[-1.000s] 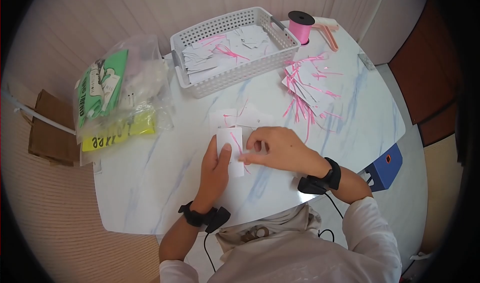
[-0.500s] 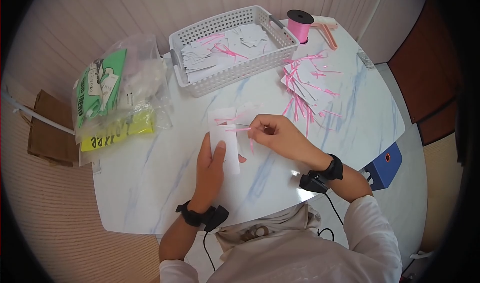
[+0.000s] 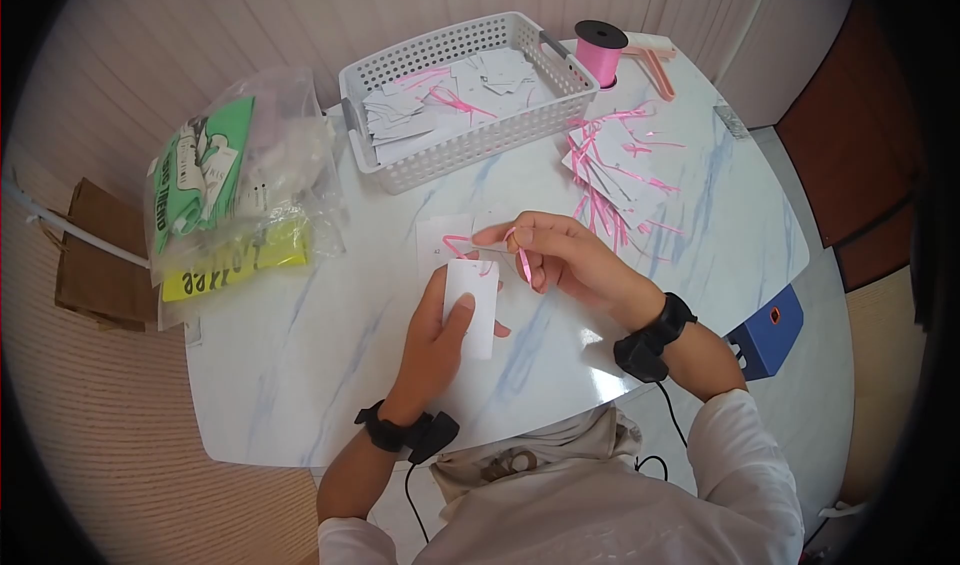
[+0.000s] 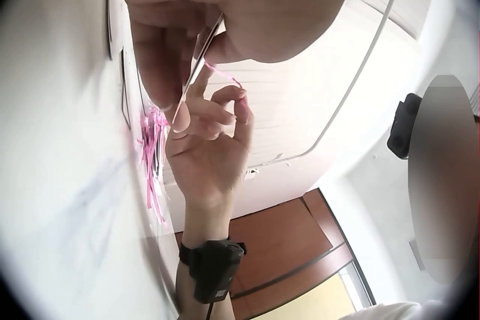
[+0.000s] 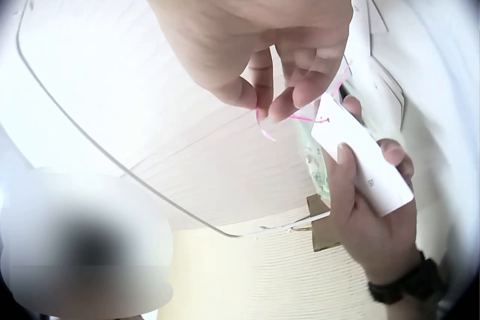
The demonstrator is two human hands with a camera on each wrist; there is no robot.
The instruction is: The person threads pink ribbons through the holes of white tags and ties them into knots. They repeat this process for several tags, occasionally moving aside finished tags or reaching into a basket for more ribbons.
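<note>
My left hand (image 3: 428,325) holds a small white card (image 3: 477,317) over the table, thumb flat on its face and fingers behind. A thin pink ribbon (image 5: 302,118) runs from a hole near the card's top end. My right hand (image 3: 575,260) pinches the ribbon's free part between thumb and fingertip, just above and right of the card; a short tail hangs below the pinch in the right wrist view. Behind the held card, another white card (image 3: 430,235) with a pink ribbon lies on the table, partly hidden by my hands.
A white perforated basket (image 3: 440,165) of cards stands at the back. Right of it are a pink ribbon spool (image 3: 598,63), scissors-like pink handles (image 3: 658,73) and a pile of ribboned cards (image 3: 610,177). Plastic bags (image 3: 285,165) lie at the left.
My right hand has gone from the card's right edge up to above its top, drawing the ribbon, and has turned. The left hand, with the card, shifted left and then back right.
</note>
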